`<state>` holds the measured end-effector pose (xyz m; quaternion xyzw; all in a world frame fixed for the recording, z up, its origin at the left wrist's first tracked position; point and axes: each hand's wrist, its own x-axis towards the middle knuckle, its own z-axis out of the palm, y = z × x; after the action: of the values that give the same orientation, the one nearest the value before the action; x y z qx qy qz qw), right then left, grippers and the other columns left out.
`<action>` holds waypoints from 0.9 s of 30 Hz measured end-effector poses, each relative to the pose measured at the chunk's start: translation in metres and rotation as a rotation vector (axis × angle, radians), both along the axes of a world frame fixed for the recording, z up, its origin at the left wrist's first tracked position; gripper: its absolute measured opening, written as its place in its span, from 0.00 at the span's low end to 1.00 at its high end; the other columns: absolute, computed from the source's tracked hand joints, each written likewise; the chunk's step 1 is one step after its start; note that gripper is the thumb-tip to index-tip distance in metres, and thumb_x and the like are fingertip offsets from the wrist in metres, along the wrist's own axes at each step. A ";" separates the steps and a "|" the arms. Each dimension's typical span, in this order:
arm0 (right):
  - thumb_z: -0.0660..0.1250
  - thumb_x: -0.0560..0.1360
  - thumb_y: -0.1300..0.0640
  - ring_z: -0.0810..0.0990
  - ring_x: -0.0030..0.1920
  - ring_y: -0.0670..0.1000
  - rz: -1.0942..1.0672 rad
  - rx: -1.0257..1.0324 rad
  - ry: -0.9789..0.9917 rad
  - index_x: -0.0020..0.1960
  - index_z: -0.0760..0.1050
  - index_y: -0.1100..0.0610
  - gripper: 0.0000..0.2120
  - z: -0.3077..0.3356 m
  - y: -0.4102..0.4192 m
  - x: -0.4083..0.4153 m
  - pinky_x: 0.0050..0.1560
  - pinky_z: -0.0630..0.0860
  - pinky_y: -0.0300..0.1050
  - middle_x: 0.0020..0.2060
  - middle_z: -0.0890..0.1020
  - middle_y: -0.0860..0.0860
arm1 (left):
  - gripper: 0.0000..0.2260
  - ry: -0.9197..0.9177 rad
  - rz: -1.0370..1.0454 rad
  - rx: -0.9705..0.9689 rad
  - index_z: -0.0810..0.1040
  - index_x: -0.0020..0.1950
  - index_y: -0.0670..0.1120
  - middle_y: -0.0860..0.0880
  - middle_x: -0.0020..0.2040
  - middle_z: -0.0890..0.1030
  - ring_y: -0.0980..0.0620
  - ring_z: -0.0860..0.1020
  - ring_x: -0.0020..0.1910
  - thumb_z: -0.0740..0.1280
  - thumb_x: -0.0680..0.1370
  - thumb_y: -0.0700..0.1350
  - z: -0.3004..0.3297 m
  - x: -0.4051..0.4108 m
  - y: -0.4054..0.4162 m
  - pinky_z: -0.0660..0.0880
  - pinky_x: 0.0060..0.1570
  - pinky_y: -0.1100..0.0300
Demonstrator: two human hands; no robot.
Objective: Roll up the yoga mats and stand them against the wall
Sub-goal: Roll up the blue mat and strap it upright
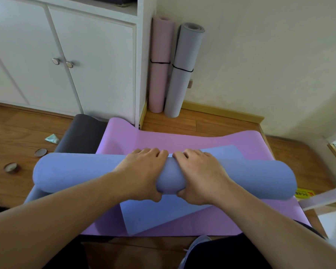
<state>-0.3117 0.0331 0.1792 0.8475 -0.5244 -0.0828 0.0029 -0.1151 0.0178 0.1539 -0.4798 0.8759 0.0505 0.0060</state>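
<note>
A blue yoga mat [74, 172] lies almost fully rolled across a flat purple mat [157, 138] on the wooden floor. My left hand [142, 171] and my right hand [200, 171] grip the middle of the roll side by side, fingers over the top and thumbs underneath. A short unrolled flap of the blue mat shows beyond the roll and another flat blue piece lies under my wrists. A dark grey mat [80, 133] lies partly under the purple one at the left. In the corner, a rolled pink mat [160, 65] and a rolled grey mat [182, 70] stand against the wall, each tied with a black band.
White cabinet doors [66, 55] fill the back left. Two round lids [12, 167] and a small packet [52, 138] lie on the floor at the left. A yellow label [304, 194] and a pale strip sit at the right. My shoe [194, 247] is at the bottom.
</note>
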 end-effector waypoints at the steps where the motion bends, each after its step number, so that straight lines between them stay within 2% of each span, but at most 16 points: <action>1: 0.76 0.66 0.38 0.79 0.56 0.56 -0.014 0.002 -0.019 0.65 0.68 0.49 0.34 0.002 -0.001 -0.001 0.51 0.74 0.52 0.56 0.77 0.49 | 0.40 -0.034 -0.010 -0.051 0.66 0.69 0.50 0.52 0.59 0.73 0.49 0.75 0.53 0.76 0.64 0.64 -0.002 -0.002 0.001 0.74 0.53 0.53; 3: 0.76 0.65 0.38 0.79 0.54 0.55 -0.045 0.017 -0.060 0.61 0.69 0.48 0.31 0.005 -0.003 -0.003 0.48 0.75 0.50 0.54 0.78 0.47 | 0.39 -0.085 -0.001 -0.109 0.66 0.68 0.49 0.49 0.59 0.72 0.48 0.72 0.50 0.77 0.64 0.61 -0.004 -0.006 0.002 0.73 0.51 0.54; 5: 0.76 0.65 0.38 0.79 0.55 0.54 -0.036 0.013 -0.069 0.62 0.69 0.48 0.31 0.003 -0.002 -0.003 0.50 0.75 0.50 0.54 0.78 0.47 | 0.36 -0.074 0.012 -0.095 0.66 0.66 0.49 0.50 0.58 0.72 0.50 0.68 0.47 0.78 0.66 0.59 -0.001 -0.008 0.001 0.71 0.48 0.55; 6: 0.76 0.66 0.38 0.78 0.56 0.55 -0.010 -0.007 -0.057 0.65 0.69 0.49 0.33 0.002 0.000 -0.003 0.54 0.75 0.50 0.55 0.78 0.48 | 0.35 -0.060 0.013 -0.074 0.66 0.66 0.49 0.51 0.58 0.72 0.50 0.68 0.47 0.78 0.66 0.58 0.002 -0.007 0.000 0.71 0.48 0.56; 8: 0.78 0.64 0.37 0.74 0.61 0.57 0.039 -0.053 -0.006 0.74 0.65 0.53 0.45 0.000 0.004 0.000 0.64 0.73 0.52 0.61 0.74 0.52 | 0.35 -0.016 0.022 -0.018 0.66 0.65 0.50 0.52 0.57 0.74 0.51 0.72 0.47 0.79 0.66 0.59 0.008 -0.003 -0.004 0.74 0.48 0.56; 10: 0.81 0.61 0.37 0.72 0.62 0.57 0.046 -0.078 0.057 0.77 0.59 0.53 0.54 0.000 0.004 -0.001 0.67 0.71 0.54 0.63 0.71 0.53 | 0.37 0.044 0.038 0.026 0.65 0.65 0.51 0.54 0.56 0.76 0.52 0.75 0.47 0.79 0.65 0.61 0.011 0.000 -0.006 0.75 0.45 0.56; 11: 0.82 0.60 0.37 0.73 0.61 0.57 0.040 -0.083 0.076 0.77 0.59 0.53 0.54 0.000 0.002 -0.001 0.66 0.71 0.54 0.62 0.71 0.53 | 0.37 0.071 0.044 0.049 0.65 0.65 0.52 0.55 0.55 0.76 0.52 0.75 0.46 0.79 0.64 0.62 0.012 0.000 -0.006 0.74 0.43 0.56; 14: 0.79 0.65 0.39 0.76 0.57 0.57 0.016 -0.054 0.058 0.70 0.63 0.52 0.42 -0.002 -0.002 -0.001 0.58 0.73 0.54 0.59 0.73 0.52 | 0.35 0.087 0.039 0.076 0.67 0.64 0.53 0.56 0.54 0.78 0.52 0.77 0.46 0.78 0.64 0.64 0.011 0.001 -0.006 0.71 0.45 0.58; 17: 0.77 0.65 0.37 0.78 0.54 0.57 -0.004 -0.046 0.023 0.65 0.67 0.51 0.35 0.002 -0.004 -0.002 0.53 0.74 0.53 0.56 0.76 0.51 | 0.37 0.034 0.010 -0.044 0.67 0.66 0.52 0.54 0.58 0.75 0.51 0.75 0.53 0.75 0.64 0.66 0.005 0.001 -0.005 0.73 0.55 0.54; 20: 0.76 0.64 0.35 0.80 0.53 0.56 -0.038 -0.037 -0.047 0.63 0.68 0.49 0.35 0.003 -0.006 -0.005 0.53 0.75 0.53 0.53 0.79 0.48 | 0.38 -0.034 0.012 -0.131 0.67 0.68 0.50 0.51 0.61 0.72 0.49 0.72 0.55 0.76 0.65 0.65 -0.002 -0.002 -0.002 0.72 0.57 0.54; 22: 0.75 0.64 0.35 0.79 0.55 0.56 0.001 -0.072 -0.027 0.67 0.69 0.50 0.38 0.000 -0.005 -0.004 0.59 0.73 0.53 0.55 0.78 0.49 | 0.35 -0.021 0.019 -0.136 0.67 0.67 0.50 0.51 0.60 0.74 0.49 0.74 0.54 0.77 0.67 0.63 -0.002 -0.002 -0.004 0.74 0.56 0.54; 24: 0.77 0.64 0.37 0.75 0.59 0.59 0.044 -0.129 0.008 0.74 0.66 0.55 0.46 -0.002 -0.001 -0.001 0.66 0.70 0.54 0.59 0.75 0.53 | 0.35 0.021 0.043 -0.100 0.67 0.65 0.50 0.52 0.58 0.76 0.50 0.76 0.53 0.78 0.66 0.63 0.004 0.001 -0.008 0.75 0.53 0.55; 27: 0.82 0.59 0.38 0.72 0.60 0.58 0.065 -0.150 0.064 0.77 0.61 0.55 0.54 0.000 0.000 0.000 0.67 0.69 0.55 0.61 0.72 0.54 | 0.37 0.084 0.086 0.007 0.66 0.64 0.51 0.55 0.53 0.78 0.51 0.78 0.48 0.78 0.63 0.64 0.012 0.003 -0.010 0.76 0.45 0.56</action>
<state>-0.3121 0.0330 0.1792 0.8584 -0.5009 -0.0704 0.0859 -0.1125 0.0075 0.1663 -0.5145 0.8537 0.0739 -0.0312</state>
